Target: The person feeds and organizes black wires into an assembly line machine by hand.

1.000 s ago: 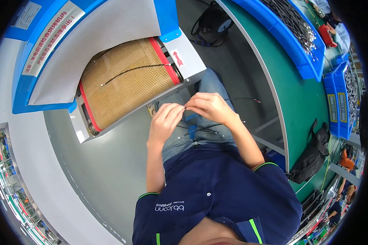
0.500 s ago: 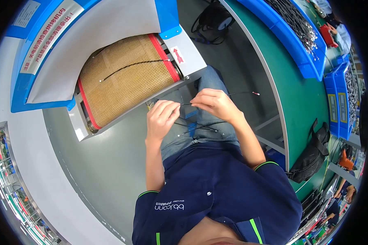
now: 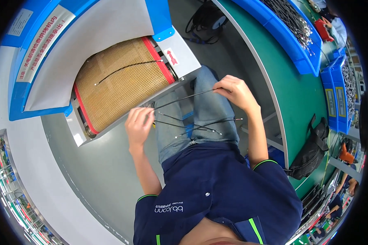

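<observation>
A thin black cable (image 3: 184, 98) stretches nearly straight above my thighs, rising from left to right. My left hand (image 3: 140, 125) pinches its left end, and my right hand (image 3: 236, 92) grips it at the other end; the fingers hide both tips. Several short black cables (image 3: 198, 128) with small metal ends lie crossed on my lap, below the held one. Beyond my left hand is a mesh conveyor belt (image 3: 122, 85) with red edges. Another black cable (image 3: 129, 66) rests on that belt, slightly curved.
The belt comes out of a blue and white machine (image 3: 90, 32) under a grey curtain. At right, a green table (image 3: 282, 81) carries blue bins (image 3: 290, 49) of cables and small parts, plus a black bag (image 3: 310, 153). A co-worker (image 3: 335, 30) is at far right.
My hands have moved apart, the left one down and left, the right one up and right. The cable between them now shows at greater length and is straighter.
</observation>
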`<state>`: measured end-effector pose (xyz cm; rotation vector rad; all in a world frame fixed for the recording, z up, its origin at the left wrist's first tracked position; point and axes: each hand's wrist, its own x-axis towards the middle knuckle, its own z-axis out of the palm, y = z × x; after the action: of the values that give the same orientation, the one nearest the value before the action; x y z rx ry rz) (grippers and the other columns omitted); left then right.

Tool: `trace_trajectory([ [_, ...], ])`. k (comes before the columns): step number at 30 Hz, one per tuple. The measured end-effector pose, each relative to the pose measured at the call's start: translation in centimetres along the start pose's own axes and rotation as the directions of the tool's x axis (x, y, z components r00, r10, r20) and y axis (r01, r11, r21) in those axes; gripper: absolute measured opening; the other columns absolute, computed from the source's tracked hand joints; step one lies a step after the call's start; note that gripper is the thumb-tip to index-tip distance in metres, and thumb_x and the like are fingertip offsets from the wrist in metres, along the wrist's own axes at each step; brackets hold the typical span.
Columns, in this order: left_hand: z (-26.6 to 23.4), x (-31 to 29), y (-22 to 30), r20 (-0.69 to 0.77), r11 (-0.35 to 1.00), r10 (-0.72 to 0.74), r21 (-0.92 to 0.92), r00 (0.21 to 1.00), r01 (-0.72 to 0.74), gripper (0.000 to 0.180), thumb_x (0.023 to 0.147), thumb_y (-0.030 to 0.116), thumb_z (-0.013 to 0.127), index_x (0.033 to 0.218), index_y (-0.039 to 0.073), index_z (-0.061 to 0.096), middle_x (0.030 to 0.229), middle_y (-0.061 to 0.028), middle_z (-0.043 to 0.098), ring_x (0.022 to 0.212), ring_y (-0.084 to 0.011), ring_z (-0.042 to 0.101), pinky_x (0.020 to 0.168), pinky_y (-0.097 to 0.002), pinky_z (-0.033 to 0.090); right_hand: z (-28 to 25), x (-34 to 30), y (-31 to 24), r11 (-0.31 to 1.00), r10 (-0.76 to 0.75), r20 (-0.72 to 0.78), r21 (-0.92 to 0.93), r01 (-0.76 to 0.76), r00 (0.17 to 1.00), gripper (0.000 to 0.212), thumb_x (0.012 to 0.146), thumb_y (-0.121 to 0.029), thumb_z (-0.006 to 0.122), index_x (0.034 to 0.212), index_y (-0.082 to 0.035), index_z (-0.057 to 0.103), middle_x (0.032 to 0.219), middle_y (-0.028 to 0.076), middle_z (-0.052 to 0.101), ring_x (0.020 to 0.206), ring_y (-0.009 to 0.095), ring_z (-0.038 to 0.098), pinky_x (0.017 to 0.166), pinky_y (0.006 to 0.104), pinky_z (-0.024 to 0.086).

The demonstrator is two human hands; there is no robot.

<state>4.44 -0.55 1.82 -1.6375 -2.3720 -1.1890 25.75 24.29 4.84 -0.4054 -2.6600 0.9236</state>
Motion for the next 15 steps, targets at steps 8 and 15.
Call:
trace_trajectory([
  [8, -0.8, -1.9, -1.7, -0.025, 0.989, -0.139, 0.040, 0.990, 0.140, 0.016, 0.071, -0.002, 0.071, 0.084, 0.003, 0.064, 0.081, -0.0056, 0.064, 0.079, -0.0228, 0.060, 0.070, -0.0333, 0.048, -1.3, -1.7, 1.4, 0.991, 0.104, -0.063, 0.095, -0.098, 0.993, 0.010, 0.077, -0.005, 0.069, 0.087, -0.003, 0.067, 0.081, 0.007, 0.064, 0.069, 0.020, 0.062, 0.058, 0.0293, 0.049],
  [15, -1.2, -2.5, -2.0, -0.025, 0.990, -0.135, 0.033, 0.991, 0.135, 0.017, 0.070, -0.003, 0.071, 0.084, 0.003, 0.064, 0.082, -0.0057, 0.064, 0.078, -0.0227, 0.059, 0.070, -0.0332, 0.048, -1.2, -1.5, 1.2, 0.999, 0.051, -0.081, -0.002, -0.051, 0.995, 0.013, 0.075, -0.003, 0.069, 0.088, -0.004, 0.067, 0.079, 0.006, 0.064, 0.070, 0.020, 0.062, 0.059, 0.0295, 0.049],
])
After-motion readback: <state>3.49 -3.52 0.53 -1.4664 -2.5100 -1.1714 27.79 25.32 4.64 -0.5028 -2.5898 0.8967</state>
